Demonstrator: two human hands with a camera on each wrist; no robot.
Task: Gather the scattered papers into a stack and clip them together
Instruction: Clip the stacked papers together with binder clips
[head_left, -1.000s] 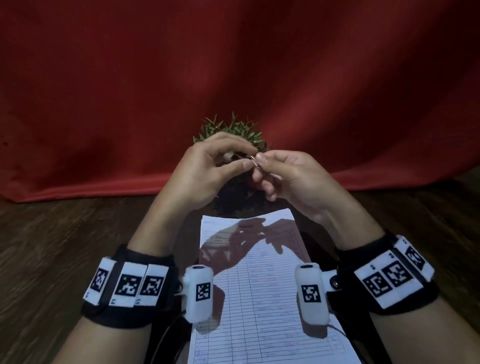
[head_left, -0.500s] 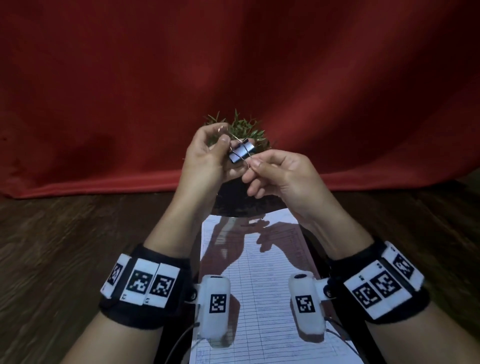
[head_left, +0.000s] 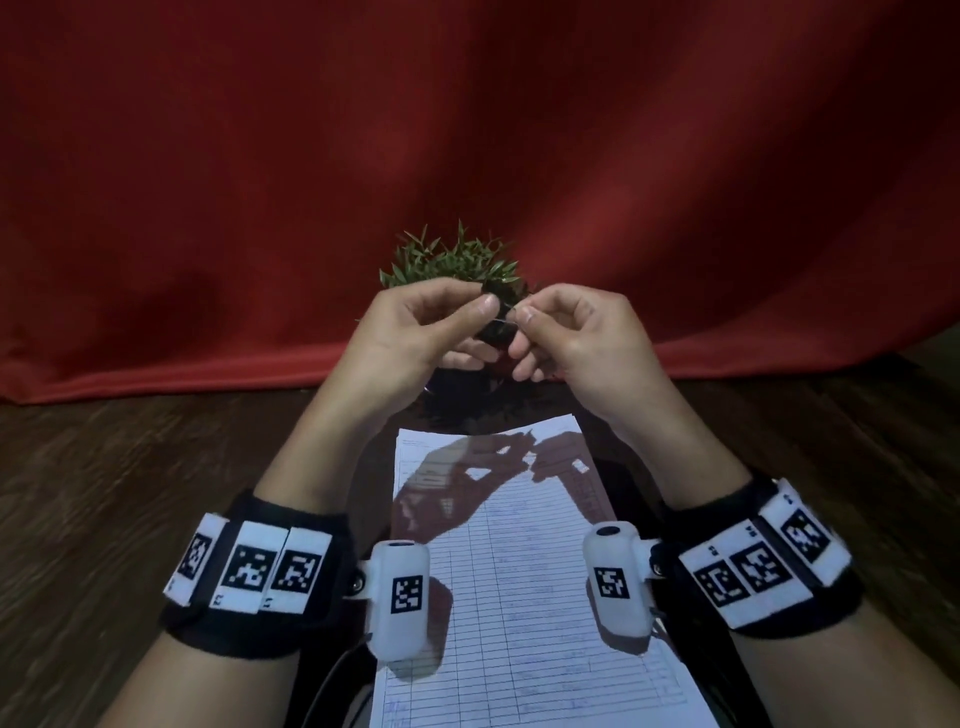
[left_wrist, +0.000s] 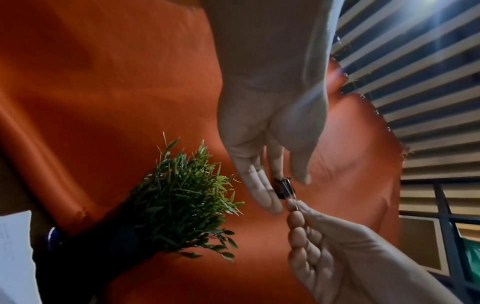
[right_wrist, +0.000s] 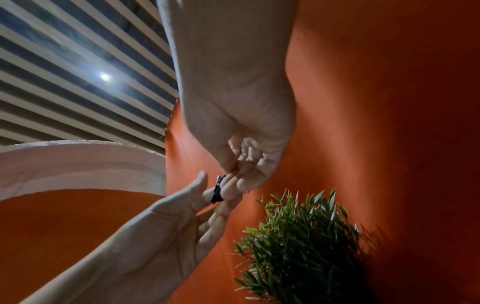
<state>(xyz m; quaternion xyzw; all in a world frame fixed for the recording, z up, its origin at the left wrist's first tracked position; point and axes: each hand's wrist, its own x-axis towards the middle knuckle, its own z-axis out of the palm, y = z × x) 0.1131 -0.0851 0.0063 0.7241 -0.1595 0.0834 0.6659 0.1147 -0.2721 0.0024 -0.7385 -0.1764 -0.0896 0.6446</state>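
Because the small black metal binder clip (left_wrist: 283, 188) is light, stiff and strongly sprung, it probably needs a firm squeeze on its thin wire handles, which look slick and easy to lose; the body is the steadier place to hold. It sits in the air between both hands, above the far end of the white lined paper stack (head_left: 524, 587) lying squared on the dark wooden tabletop (head_left: 114, 493). The left hand (head_left: 415, 332) pinches the clip's body between thumb and fingers (left_wrist: 259, 189), wrist raised. The right hand (head_left: 576, 338) pinches a wire handle between thumb and forefinger, its other fingers curled under. Behind them stands a small green leafy potted plant (head_left: 452, 260) against a red cloth backdrop (head_left: 467, 130).
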